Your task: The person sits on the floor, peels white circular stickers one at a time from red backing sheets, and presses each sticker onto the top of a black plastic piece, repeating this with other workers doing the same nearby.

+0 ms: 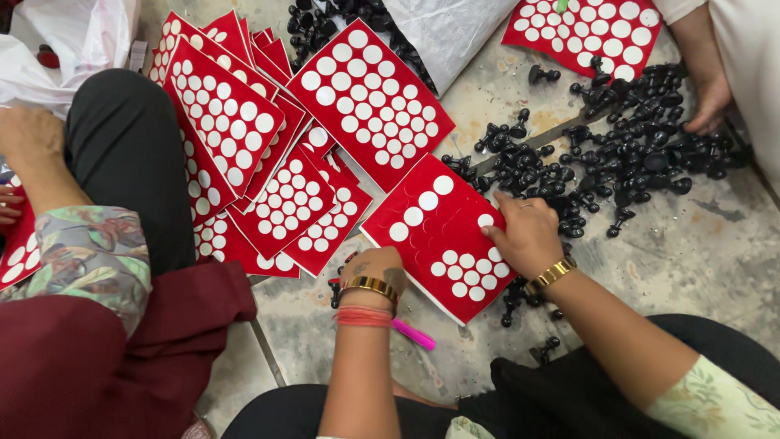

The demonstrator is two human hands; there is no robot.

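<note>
Left hand [375, 272]: nearest the camera, bent down at the wrist, fingers hidden beneath it, so grip cannot be told; gold bangle and red threads on the wrist; near the lower left edge of the red sticker sheet [435, 232].
Right hand [528, 236]: fingers spread loosely, fingertips pressed on the sheet's right part by a white round sticker; nothing clasped; gold watch on the wrist.
Red sticker sheet: flat on the stone floor [699, 260] between both hands, tilted like a diamond, many white dots gone from its middle, rows left at top and bottom.
Pink marker [414, 334]: on the floor just beside the left wrist.
Black chess pieces [626, 154]: loose heap on the floor, just beyond the right hand, a few strays under the sheet's lower corner.
Sheet pile [268, 138]: overlapping red sheets full of white dots, left of the worked sheet.
White plastic bag [447, 32]: top centre, open, more black pieces spilling beside it.
Other people: one knee and arm at left, one hand [711, 102] at the heap's far right.
</note>
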